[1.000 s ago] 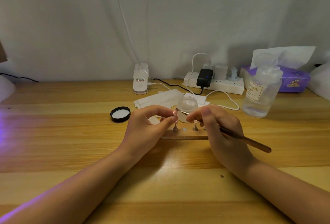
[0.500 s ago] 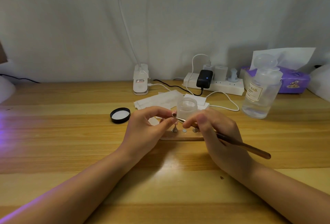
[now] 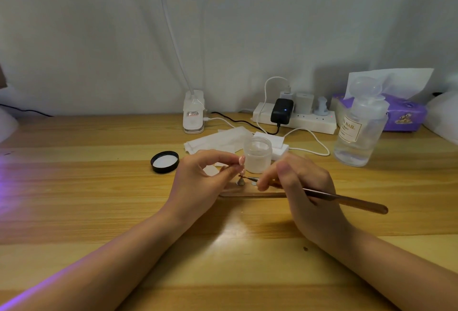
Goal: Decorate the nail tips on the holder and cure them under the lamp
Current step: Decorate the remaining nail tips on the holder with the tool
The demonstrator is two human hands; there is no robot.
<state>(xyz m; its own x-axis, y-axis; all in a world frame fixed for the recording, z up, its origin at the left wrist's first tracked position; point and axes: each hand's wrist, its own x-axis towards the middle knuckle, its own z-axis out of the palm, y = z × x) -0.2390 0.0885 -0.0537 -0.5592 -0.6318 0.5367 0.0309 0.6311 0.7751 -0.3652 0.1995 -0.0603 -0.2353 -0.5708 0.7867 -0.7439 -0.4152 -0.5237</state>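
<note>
The left hand (image 3: 198,181) is held just above the flat wooden nail-tip holder (image 3: 250,191), with thumb and forefinger pinched together at a small stand; whether the stand itself is gripped cannot be told, as it is too small and partly hidden. The right hand (image 3: 300,186) is curled round a slim bronze-coloured metal brush (image 3: 347,200), whose fine tip is pointed left towards a small cone-shaped stand (image 3: 240,181) on the holder. Both hands are set close together over the holder, which lies on the light wooden table (image 3: 99,199) near its middle.

Just behind the holder an open frosted plastic jar (image 3: 257,157) is stood, and its black round lid (image 3: 164,161) is laid to the left. Folded white wipes (image 3: 218,140) are seen behind the jar. Further back, a white clip lamp base (image 3: 193,114), a white power strip (image 3: 297,118), a clear pump bottle (image 3: 359,132) and a purple tissue pack (image 3: 406,114) are placed.
</note>
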